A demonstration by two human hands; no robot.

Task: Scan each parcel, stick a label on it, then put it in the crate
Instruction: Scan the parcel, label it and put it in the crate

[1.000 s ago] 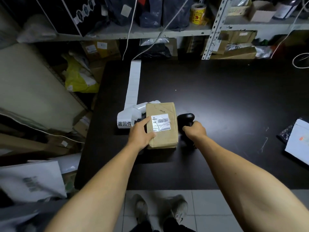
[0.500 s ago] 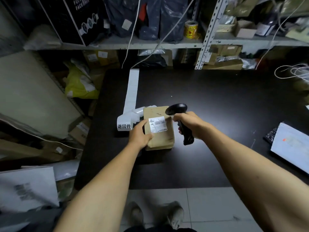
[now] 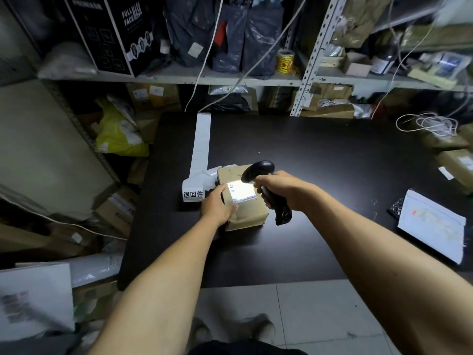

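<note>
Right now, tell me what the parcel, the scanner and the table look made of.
Parcel: brown paper or cardboard wrap, matt, creased at its edges, with a white paper label lit by the scanner. Scanner: seemingly black plastic, smooth with a dull sheen on its head. Table: dark, smooth top, faintly scuffed; likely laminate or painted board, hard to say.

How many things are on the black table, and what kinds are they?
Brown parcels: 1, the parcel under the left hand
Scanners: 1, the black scanner held above it in the right hand
White label strips: 1, the label strip
Paper pads: 1, the white pad at the right edge
Total: 4
</note>
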